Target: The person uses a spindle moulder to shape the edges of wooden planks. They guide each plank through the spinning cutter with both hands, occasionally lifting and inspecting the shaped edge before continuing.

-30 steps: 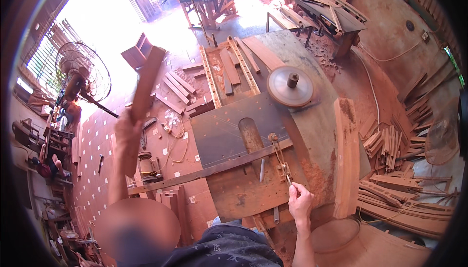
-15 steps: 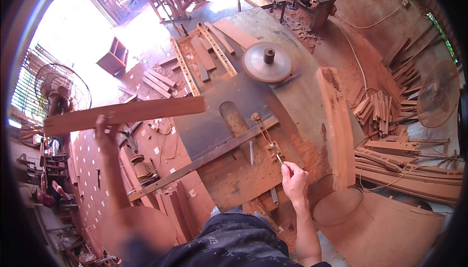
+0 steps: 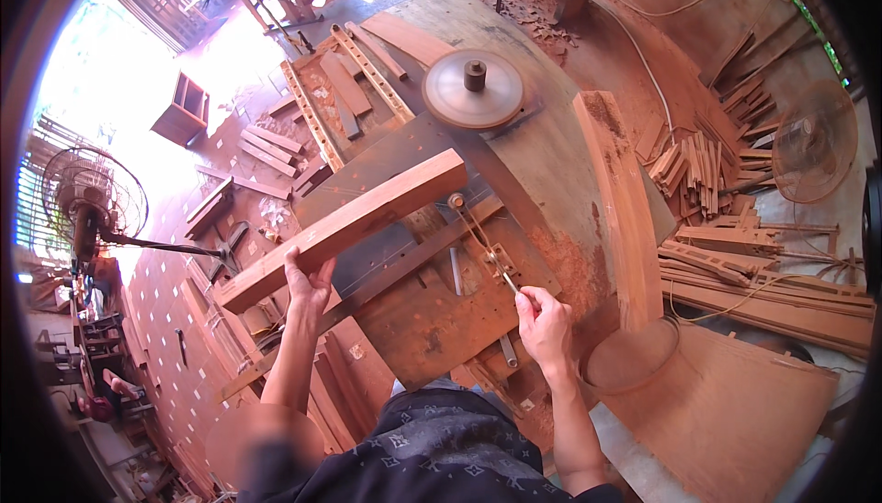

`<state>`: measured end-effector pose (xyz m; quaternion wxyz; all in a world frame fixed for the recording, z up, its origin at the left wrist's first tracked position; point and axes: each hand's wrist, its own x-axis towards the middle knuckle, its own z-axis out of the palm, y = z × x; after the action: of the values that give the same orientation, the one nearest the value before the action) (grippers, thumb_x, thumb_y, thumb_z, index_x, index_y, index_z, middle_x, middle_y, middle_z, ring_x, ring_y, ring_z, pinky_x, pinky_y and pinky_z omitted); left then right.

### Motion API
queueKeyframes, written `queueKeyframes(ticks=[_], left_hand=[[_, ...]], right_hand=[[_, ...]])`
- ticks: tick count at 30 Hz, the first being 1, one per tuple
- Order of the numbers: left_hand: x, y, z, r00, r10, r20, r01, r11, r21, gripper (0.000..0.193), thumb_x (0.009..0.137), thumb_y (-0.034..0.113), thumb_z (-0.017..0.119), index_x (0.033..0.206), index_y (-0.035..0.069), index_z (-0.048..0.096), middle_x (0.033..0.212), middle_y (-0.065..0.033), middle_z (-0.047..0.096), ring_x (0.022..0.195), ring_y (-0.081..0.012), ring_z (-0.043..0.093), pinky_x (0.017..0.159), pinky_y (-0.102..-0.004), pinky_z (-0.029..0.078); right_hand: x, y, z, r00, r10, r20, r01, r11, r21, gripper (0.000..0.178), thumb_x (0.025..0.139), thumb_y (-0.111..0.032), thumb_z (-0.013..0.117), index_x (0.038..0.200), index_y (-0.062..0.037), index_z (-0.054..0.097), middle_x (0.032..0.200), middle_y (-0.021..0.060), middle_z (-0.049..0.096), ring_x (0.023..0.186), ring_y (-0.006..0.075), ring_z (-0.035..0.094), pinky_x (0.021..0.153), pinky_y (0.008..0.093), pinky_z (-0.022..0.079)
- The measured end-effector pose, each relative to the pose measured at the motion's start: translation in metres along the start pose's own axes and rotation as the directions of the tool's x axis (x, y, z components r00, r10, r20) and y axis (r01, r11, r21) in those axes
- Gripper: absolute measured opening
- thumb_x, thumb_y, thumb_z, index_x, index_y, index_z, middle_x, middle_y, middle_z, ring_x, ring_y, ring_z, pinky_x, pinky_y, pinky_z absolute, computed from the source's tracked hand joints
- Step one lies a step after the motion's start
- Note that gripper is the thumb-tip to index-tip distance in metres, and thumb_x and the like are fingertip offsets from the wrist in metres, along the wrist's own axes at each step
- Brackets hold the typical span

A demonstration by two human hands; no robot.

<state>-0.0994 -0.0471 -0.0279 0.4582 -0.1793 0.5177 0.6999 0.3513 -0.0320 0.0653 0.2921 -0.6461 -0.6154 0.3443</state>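
My left hand [image 3: 308, 284] grips a long reddish-brown wooden plank [image 3: 349, 232] near its lower left end. The plank slants up to the right above the dark metal machine table [image 3: 367, 191], partly covering a wooden bar [image 3: 404, 262] that crosses it. My right hand [image 3: 546, 324] is closed round the thin metal lever of a toggle clamp [image 3: 499, 261], mounted on the brown board [image 3: 441, 333] nearest me. Beyond the plank's far end, a round saw blade [image 3: 473, 90] with a central hub lies horizontally and looks blurred.
A thick wooden beam [image 3: 625, 218] lies to the right, beside sawdust. Two slotted rails [image 3: 372, 71] with offcuts between them extend past the table. On the left stands a caged fan [image 3: 92, 195]; stacked wood pieces [image 3: 763, 273] fill the right. A person [image 3: 101, 406] is at the far left.
My left hand has brought the plank rightward and toward me, over the machine table, tilting it more steeply. My right hand stays on the clamp lever. The whole view has shifted slightly.
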Motion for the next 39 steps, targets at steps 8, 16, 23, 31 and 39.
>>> queueKeyframes(ticks=[8,16,23,31,39], left_hand=[[0.006,-0.007,0.006,0.961,-0.152,-0.232,0.217,0.934,0.283,0.078,0.08,0.067,0.081,0.12,0.003,0.063,0.101,-0.0077,0.07,0.078,-0.016,0.069,0.081,-0.0316,0.065],[0.014,0.002,0.043,0.881,-0.145,-0.45,0.345,0.847,0.404,0.078,0.071,0.086,0.079,0.095,0.013,0.062,0.071,0.0051,0.064,0.041,-0.0048,0.047,0.083,-0.037,0.062],[0.017,0.026,0.015,0.995,-0.097,0.019,0.031,0.489,0.872,0.069,0.078,0.072,0.084,0.091,0.007,0.065,0.069,-0.0004,0.063,0.059,-0.0172,0.062,0.091,-0.0427,0.055],[0.023,0.022,0.054,0.478,-0.001,0.878,-0.659,-0.662,0.358,0.072,0.068,0.046,0.095,0.114,0.001,0.063,0.108,-0.0159,0.066,0.105,-0.0361,0.065,0.094,-0.0451,0.05],[-0.007,-0.029,0.06,0.514,-0.026,0.858,-0.669,-0.638,0.381,0.071,0.071,0.047,0.094,0.113,0.0,0.063,0.105,-0.0165,0.065,0.101,-0.0365,0.064,0.091,-0.0458,0.051]], right_hand=[[0.002,-0.001,0.002,1.0,-0.011,-0.009,0.011,0.999,0.039,0.02,0.1,-0.015,0.072,0.108,0.0029,0.075,0.077,0.016,0.074,0.066,0.0217,0.071,0.064,0.035,0.055],[0.002,0.001,0.001,0.998,0.052,0.042,-0.052,0.999,-0.011,0.021,0.1,-0.018,0.072,0.109,0.0009,0.076,0.088,0.0199,0.078,0.081,0.0334,0.078,0.073,0.0411,0.06],[0.005,-0.003,-0.001,0.999,0.014,0.035,-0.014,1.0,-0.002,0.023,0.1,-0.017,0.072,0.109,0.0037,0.075,0.08,0.0188,0.074,0.068,0.0262,0.073,0.065,0.0377,0.056],[0.014,-0.036,-0.017,0.985,0.116,0.131,-0.104,0.99,-0.099,0.023,0.1,-0.018,0.071,0.106,0.0024,0.077,0.086,0.0268,0.073,0.081,0.0439,0.074,0.07,0.0451,0.058],[0.014,-0.034,-0.017,0.992,0.087,0.092,-0.083,0.996,-0.044,0.018,0.102,-0.017,0.068,0.097,0.0,0.073,0.076,0.0245,0.07,0.073,0.045,0.071,0.063,0.0489,0.054]])
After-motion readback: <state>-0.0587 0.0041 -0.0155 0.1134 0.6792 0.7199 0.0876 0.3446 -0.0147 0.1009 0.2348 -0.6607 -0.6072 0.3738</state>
